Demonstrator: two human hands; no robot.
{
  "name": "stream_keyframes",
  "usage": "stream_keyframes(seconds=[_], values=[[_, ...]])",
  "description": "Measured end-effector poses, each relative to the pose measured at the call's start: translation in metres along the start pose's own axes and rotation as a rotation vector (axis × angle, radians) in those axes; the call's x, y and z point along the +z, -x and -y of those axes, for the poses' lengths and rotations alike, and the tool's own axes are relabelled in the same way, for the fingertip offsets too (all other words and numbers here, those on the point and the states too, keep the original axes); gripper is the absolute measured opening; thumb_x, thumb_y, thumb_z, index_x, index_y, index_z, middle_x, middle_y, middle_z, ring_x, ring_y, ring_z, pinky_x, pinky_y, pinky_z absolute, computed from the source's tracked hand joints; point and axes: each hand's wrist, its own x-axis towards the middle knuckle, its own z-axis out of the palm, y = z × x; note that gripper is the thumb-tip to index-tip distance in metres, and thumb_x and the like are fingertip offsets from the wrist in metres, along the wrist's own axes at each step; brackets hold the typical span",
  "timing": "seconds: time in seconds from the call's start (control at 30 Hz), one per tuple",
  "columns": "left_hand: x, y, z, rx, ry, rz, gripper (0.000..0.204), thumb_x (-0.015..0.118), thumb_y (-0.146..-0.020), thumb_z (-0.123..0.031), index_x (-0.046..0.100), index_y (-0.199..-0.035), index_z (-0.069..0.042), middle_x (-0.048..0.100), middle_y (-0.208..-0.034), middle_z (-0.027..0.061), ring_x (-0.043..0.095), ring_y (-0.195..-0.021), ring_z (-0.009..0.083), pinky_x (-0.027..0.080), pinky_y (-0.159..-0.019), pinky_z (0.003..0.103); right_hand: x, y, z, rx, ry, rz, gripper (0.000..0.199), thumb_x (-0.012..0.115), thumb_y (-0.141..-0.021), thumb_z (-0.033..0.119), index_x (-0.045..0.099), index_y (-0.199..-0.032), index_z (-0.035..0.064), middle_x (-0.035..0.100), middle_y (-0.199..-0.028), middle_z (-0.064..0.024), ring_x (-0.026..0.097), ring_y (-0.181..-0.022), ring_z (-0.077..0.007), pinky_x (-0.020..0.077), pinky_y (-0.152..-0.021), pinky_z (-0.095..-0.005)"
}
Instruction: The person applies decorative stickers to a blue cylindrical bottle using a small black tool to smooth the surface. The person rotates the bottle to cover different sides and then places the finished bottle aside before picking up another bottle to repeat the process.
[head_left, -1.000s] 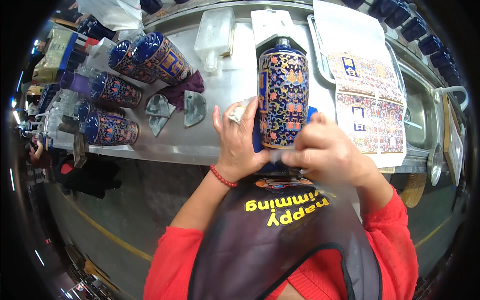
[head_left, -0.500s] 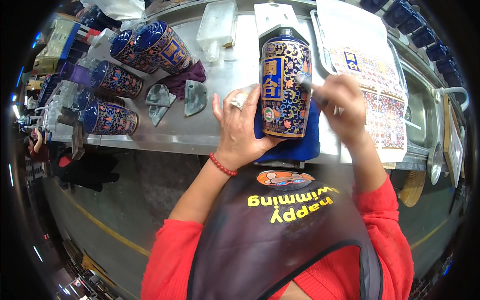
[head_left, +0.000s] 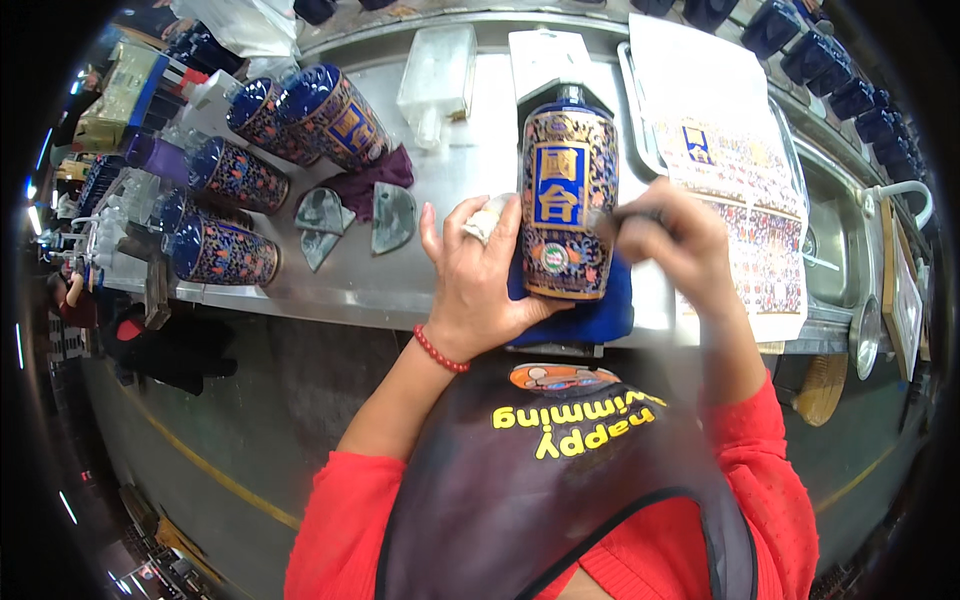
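A dark blue bottle (head_left: 592,150) with a colourful floral label lies tilted on a blue cloth (head_left: 612,312), neck away from me. My left hand (head_left: 475,275) steadies it, thumb along the base and fingers by its left side. Something white and crumpled (head_left: 485,221) sits at those fingers; whether it is wrapped round one or pinched, I cannot tell. My right hand (head_left: 688,240) is closed on a small dark tool (head_left: 632,214), its tip at the label's right edge. Motion blurs the tool, so its kind is unclear. On the right lie sheets of printed labels (head_left: 740,220).
Several labelled blue bottles (head_left: 235,250) lie at the left, near a purple cloth (head_left: 365,185) and grey-green scraper-like pieces (head_left: 394,217). A clear bottle (head_left: 437,85) lies farther back. A sink (head_left: 832,250) with a white tap (head_left: 905,195) is at the right.
My right hand has moved slightly down with the tool along the label's right side. The bottle is turned a little, bringing the blue panel closer to its middle. My left hand stays at it.
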Motion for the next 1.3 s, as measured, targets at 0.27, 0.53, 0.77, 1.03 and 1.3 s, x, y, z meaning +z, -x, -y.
stream_keyframes(seconds=[0.27,0.53,0.77,1.03,1.3], values=[[0.006,0.002,-0.001,-0.008,0.056,-0.062,0.11,0.077,-0.072,-0.069,0.044,-0.148,0.002,0.052,-0.141,0.0158,0.039,-0.134,0.0342,0.009,-0.114,0.07,-0.009,-0.001,-0.016,-0.696,0.287,0.502,0.021,0.081,-0.079,0.007,0.074,-0.099,0.0086,0.067,-0.087,-0.0074,0.065,-0.083,-0.0229,0.048,-0.073,-0.0374],[-0.003,0.001,-0.001,0.028,-0.12,-0.003,0.111,0.08,-0.066,-0.068,0.049,-0.144,0.005,0.066,-0.111,0.0135,0.043,-0.133,0.0337,0.007,-0.114,0.07,0.004,0.002,0.004,-0.832,0.458,0.287,0.024,0.079,-0.075,0.006,0.076,-0.099,0.0076,0.06,-0.082,-0.004,0.059,-0.077,-0.0228,0.0483,-0.072,-0.0366],[0.01,0.004,0.005,-0.014,0.077,-0.05,0.113,0.078,-0.068,-0.072,0.045,-0.149,0.001,0.057,-0.134,0.0152,0.039,-0.135,0.0344,0.007,-0.116,0.066,0.005,0.009,-0.009,-0.776,0.494,-0.005,0.037,0.081,-0.069,-0.004,0.076,-0.104,0.0068,0.061,-0.085,-0.0076,0.061,-0.078,-0.0239,0.0503,-0.067,-0.0333],[0.02,0.015,0.018,-0.028,0.102,0.027,0.118,0.074,-0.069,-0.077,0.044,-0.15,0.002,0.058,-0.135,0.0162,0.038,-0.137,0.0367,0.008,-0.117,0.063,-0.01,0.038,-0.044,-0.57,0.349,0.058,0.032,0.082,-0.072,-0.006,0.074,-0.1,0.0053,0.059,-0.087,-0.0065,0.059,-0.077,-0.023,0.0501,-0.066,-0.0357],[0.023,0.008,0.02,-0.021,0.251,0.053,0.115,0.073,-0.071,-0.077,0.046,-0.149,0.002,0.061,-0.131,0.0165,0.034,-0.138,0.0403,0.01,-0.117,0.061,-0.008,0.057,-0.061,-0.542,0.418,0.027,0.034,0.083,-0.069,-0.003,0.076,-0.101,0.0066,0.059,-0.087,-0.0071,0.061,-0.079,-0.0244,0.0495,-0.067,-0.036]])
